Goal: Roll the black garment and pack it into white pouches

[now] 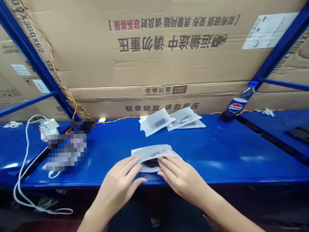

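A frosted white plastic bag (pixel 155 150) lies near the front edge of the blue table, its mouth parted toward me. Something black (pixel 149 163) shows in the opening; its kind is not clear. My left hand (pixel 125 176) grips the bag's left side, with the thumb below the lower edge. On the right side, the fingers of my right hand (pixel 178 172) curl over the bag, fingertips at its mouth. Farther back lie several similar frosted bags (pixel 158 122), flat and overlapping, with dark items inside.
A cola bottle (pixel 236 106) leans at the back right, by the blue rack post (pixel 281 47). A pixelated bundle (pixel 69 149) and a white cable (pixel 17 181) are at left. Large cardboard (pixel 153 68) stands behind the blue table (pixel 221 154). A white charger (pixel 50 128) sits back left.
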`<state>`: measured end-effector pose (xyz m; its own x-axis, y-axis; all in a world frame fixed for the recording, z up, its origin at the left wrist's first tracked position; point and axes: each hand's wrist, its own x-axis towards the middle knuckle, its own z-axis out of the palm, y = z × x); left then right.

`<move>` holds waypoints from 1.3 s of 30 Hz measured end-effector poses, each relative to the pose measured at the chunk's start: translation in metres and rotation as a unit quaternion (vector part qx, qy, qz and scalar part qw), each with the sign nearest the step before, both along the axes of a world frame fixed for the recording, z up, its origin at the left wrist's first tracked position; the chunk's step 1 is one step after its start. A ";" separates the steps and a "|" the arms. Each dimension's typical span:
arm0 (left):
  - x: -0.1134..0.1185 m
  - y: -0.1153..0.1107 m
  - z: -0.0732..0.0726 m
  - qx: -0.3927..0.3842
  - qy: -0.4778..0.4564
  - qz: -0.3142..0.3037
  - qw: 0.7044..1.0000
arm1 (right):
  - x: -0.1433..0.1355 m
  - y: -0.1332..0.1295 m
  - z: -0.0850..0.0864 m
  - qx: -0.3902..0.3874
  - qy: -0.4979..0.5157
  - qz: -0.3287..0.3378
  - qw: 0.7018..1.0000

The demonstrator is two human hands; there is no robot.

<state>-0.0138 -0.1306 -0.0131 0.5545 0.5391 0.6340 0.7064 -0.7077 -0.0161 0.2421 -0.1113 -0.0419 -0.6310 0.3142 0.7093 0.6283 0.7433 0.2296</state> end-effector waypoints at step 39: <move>0.006 -0.027 -0.013 0.062 -0.198 0.040 0.977 | 0.039 -0.006 -0.009 -0.027 0.161 0.026 0.986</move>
